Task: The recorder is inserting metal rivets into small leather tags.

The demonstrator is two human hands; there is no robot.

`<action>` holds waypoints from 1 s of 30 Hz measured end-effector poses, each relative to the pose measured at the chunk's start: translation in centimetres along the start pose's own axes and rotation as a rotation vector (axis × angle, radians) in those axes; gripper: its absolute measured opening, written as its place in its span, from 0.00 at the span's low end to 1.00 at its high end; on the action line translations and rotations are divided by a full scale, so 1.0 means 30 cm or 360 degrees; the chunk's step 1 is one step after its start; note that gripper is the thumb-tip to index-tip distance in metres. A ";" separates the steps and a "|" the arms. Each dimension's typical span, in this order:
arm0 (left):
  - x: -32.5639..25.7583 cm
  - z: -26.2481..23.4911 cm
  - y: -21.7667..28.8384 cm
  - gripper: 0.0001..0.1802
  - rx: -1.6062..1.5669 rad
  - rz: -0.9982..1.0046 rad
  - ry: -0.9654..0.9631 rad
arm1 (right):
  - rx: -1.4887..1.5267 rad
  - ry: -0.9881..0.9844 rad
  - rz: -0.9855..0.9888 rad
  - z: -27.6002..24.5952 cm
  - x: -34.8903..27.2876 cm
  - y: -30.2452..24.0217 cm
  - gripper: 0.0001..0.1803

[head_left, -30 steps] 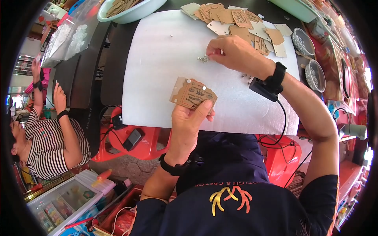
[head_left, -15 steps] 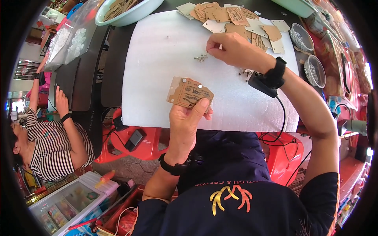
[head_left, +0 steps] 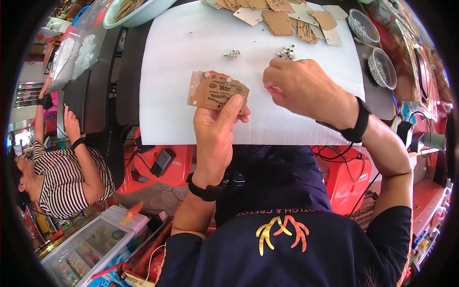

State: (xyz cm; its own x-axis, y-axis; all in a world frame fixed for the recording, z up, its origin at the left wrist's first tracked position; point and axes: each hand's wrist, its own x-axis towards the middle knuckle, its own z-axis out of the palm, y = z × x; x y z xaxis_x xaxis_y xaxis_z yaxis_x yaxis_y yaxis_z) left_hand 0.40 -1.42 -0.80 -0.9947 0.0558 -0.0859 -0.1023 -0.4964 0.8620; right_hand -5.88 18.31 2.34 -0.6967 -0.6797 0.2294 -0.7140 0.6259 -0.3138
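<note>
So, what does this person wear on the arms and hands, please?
Both hands, the left hand and the right hand, are bare, with no gloves. Each wrist carries a black band: a black wristband on the left and a wider black strap on the right. The forearms are uncovered; short dark navy sleeves begin near the elbows.

The left hand (head_left: pixel 217 131) is pinching a tag (head_left: pixel 219 91) of matt brown cardboard, printed dark, with small shiny metal eyelets along its top edge. More matt cardboard tags (head_left: pixel 287 16) are lying on the white sheet (head_left: pixel 191 62), which is looking smooth, soft and foam-like. Loose eyelets (head_left: pixel 286 51) are glinting as bright metal. The bowls (head_left: pixel 380 67) are showing clear, glossy plastic.
</note>
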 end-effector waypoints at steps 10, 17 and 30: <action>-0.013 0.017 0.013 0.15 0.0011 0.0018 0.0030 | -0.0189 0.0009 -0.0138 0.052 -0.028 -0.063 0.05; -0.009 0.002 0.017 0.15 0.0005 0.0021 0.0053 | -0.0011 0.0067 0.0026 0.071 -0.029 -0.054 0.06; -0.013 0.008 0.026 0.20 0.0108 0.0017 0.0078 | -0.0018 0.0050 0.0062 0.088 -0.025 -0.043 0.04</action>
State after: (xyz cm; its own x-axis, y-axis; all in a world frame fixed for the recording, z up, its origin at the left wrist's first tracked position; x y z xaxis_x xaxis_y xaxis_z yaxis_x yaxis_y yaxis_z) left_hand 0.70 -1.61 0.03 -0.9950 0.0073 -0.0993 -0.0925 -0.4369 0.8947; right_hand -4.26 17.00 0.15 -0.7258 -0.6424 0.2462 -0.6868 0.6561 -0.3127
